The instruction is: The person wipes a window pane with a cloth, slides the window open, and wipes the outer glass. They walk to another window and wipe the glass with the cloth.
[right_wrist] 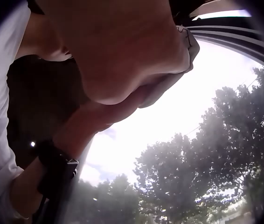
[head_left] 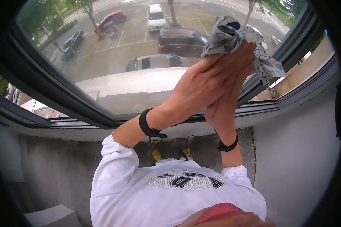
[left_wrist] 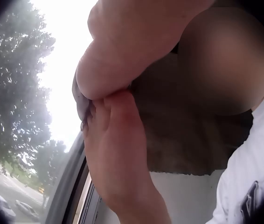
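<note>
A grey patterned cloth (head_left: pixel 225 36) is bunched up against the window pane in the head view, and its loose end hangs to the right. My left hand (head_left: pixel 201 81) reaches across from the left, fingers stretched out toward the cloth and overlapping the other hand. Beneath it, my right hand (head_left: pixel 225 106) points up along the cloth with extended fingers. Both hands press together at the cloth. In the left wrist view the right hand (left_wrist: pixel 118 140) stands below the left hand (left_wrist: pixel 127 51), its fingertips partly covered. Only an edge of cloth (right_wrist: pixel 192 49) shows in the right wrist view.
A dark window frame (head_left: pixel 60 83) surrounds the large glass pane (head_left: pixel 113 90). Outside, a ledge (head_left: pixel 140 81), parked cars and trees show through. Below are a grey floor (head_left: pixel 45 162) and a pale wall (head_left: pixel 291 151). Black bands (head_left: pixel 147 123) circle both wrists.
</note>
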`<state>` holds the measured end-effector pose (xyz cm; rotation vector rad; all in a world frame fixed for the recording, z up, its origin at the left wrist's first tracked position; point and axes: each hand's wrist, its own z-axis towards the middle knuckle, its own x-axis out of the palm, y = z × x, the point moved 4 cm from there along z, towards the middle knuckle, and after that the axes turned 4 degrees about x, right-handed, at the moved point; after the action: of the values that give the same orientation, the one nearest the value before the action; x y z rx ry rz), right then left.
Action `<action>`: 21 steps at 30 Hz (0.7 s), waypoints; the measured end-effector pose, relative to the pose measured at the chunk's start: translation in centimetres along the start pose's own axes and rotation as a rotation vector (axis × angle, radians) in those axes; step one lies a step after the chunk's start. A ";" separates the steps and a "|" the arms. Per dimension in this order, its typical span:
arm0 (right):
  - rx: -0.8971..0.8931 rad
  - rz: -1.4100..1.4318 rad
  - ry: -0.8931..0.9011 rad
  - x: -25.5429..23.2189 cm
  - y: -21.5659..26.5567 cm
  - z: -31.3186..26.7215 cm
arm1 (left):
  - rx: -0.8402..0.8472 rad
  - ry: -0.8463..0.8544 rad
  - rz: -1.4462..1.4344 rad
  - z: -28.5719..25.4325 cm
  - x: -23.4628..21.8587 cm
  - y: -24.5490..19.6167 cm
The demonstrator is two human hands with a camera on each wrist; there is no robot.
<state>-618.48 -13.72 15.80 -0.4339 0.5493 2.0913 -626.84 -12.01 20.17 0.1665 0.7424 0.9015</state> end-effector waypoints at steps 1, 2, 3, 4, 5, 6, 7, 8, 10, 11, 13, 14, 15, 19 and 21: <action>0.044 -0.010 0.061 0.1 -1.3 -1.8 | 0.025 0.095 -0.025 -1.0 1.7 -1.9; 0.086 -0.017 0.120 0.6 -2.6 -3.8 | 0.101 0.297 -0.017 -2.8 4.2 -4.1; 0.146 -0.001 0.152 1.5 -3.6 -6.4 | 0.087 0.345 -0.055 -5.3 6.3 -6.4; 0.205 0.019 0.182 2.7 -4.7 -9.5 | 0.071 0.393 -0.093 -7.8 8.4 -8.7; 0.247 0.012 0.237 4.4 -5.9 -13.4 | 0.063 0.410 -0.113 -10.8 10.5 -11.0; 0.293 0.010 0.290 6.1 -6.9 -17.5 | 0.042 0.458 -0.140 -13.9 11.9 -13.0; 0.272 0.007 0.326 7.3 -7.6 -21.2 | 0.022 0.507 -0.163 -16.0 12.9 -14.1; 0.257 0.009 0.364 8.1 -7.9 -23.4 | 0.044 0.501 -0.160 -17.1 13.0 -14.7; 0.241 0.011 0.337 7.9 -7.9 -22.7 | -0.152 0.444 -0.305 -17.4 12.4 -14.0; 0.217 0.017 0.332 7.5 -7.8 -22.3 | -0.166 0.379 -0.289 -17.1 12.6 -13.7; 0.148 -0.142 0.258 5.3 -7.7 -17.0 | -0.166 0.223 -0.195 -12.6 10.7 -10.7; 0.038 -0.283 0.141 2.8 -6.8 -12.3 | -0.146 0.126 -0.112 -9.2 9.2 -8.5; -0.010 -0.260 0.056 0.6 -6.0 -7.7 | -0.185 0.053 -0.074 -4.6 6.2 -6.1; -0.278 -0.123 -0.196 -4.5 -4.0 4.1 | -0.191 -0.311 -0.219 5.5 -0.9 -0.2; -0.269 -0.104 -0.174 -4.0 -3.6 3.7 | -0.123 -0.466 0.047 5.7 -0.7 0.8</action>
<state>-613.65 -12.68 20.10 -0.4186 0.1405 2.0840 -623.91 -11.08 25.08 0.2746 0.2505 0.9061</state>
